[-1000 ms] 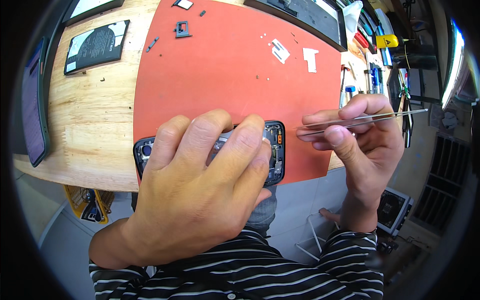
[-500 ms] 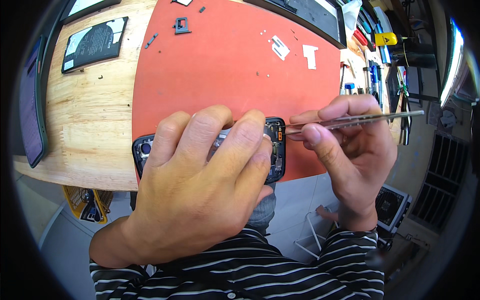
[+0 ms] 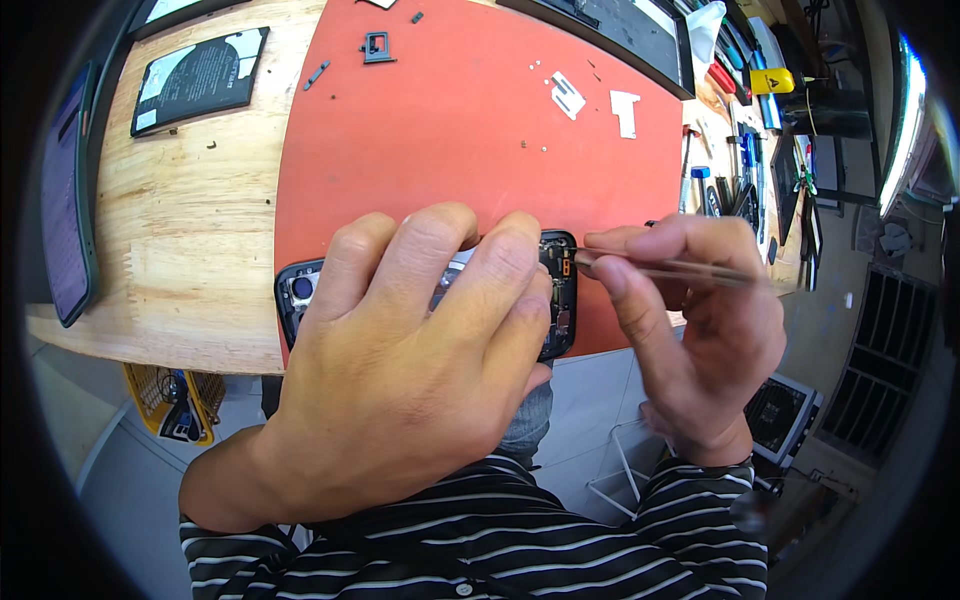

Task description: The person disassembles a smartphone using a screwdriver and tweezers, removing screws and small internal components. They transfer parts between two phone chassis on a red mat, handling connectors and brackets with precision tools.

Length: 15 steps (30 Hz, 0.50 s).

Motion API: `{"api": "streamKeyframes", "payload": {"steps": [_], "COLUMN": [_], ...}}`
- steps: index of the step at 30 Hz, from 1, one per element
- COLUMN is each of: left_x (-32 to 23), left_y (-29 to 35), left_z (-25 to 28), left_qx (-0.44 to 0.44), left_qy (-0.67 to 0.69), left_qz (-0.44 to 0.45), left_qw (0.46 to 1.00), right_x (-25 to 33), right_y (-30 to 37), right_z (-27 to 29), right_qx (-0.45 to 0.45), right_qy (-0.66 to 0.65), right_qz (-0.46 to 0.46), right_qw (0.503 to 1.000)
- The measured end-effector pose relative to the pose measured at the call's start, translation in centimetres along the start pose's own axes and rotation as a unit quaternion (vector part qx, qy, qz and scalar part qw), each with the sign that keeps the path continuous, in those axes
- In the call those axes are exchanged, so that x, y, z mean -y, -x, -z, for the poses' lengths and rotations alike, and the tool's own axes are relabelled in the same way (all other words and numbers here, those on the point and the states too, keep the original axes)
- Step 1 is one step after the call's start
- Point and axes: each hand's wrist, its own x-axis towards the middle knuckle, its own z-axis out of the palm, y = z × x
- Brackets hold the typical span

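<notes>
An opened phone (image 3: 561, 315) lies across the front of the red mat, its inner parts and a small orange-edged piece showing at the right end. My left hand (image 3: 410, 340) covers the middle of the phone from above, fingers curled and gripping it. A camera lens (image 3: 302, 288) shows at the phone's left end. Between the thumb and fingers of my right hand (image 3: 700, 310) is a pair of thin metal tweezers (image 3: 690, 270), slightly blurred. Their tips are at the phone's right edge, close to the orange-edged piece; whether they touch it I cannot tell.
On the red mat (image 3: 430, 140) lie a SIM tray (image 3: 376, 48), white cut pieces (image 3: 624, 112) and tiny bits. A flat black battery (image 3: 200, 82) rests on the wooden table (image 3: 200, 220), with another phone (image 3: 75, 210) at far left. Pens and tools (image 3: 745, 180) crowd the right side.
The tweezers have swung so their rear end points lower, and my right hand has turned with them. My left hand still grips the phone. The whole view has shifted slightly.
</notes>
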Motion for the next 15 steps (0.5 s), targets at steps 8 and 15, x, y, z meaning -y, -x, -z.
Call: {"api": "streamKeyframes", "payload": {"steps": [8,15], "left_x": [-0.01,-0.09], "left_y": [0.02,-0.09], "left_z": [-0.03,-0.01], "left_qx": [0.000,0.004], "left_qy": [0.001,0.007], "left_qz": [0.000,0.003], "left_qw": [1.000,1.000], "right_x": [-0.79,-1.13], "right_y": [-0.15,-0.10], "right_z": [0.18,-0.50], "right_qx": [-0.036,-0.067], "right_qy": [-0.174,-0.154], "right_qz": [-0.088,-0.059], "right_qw": [0.980,0.984]}}
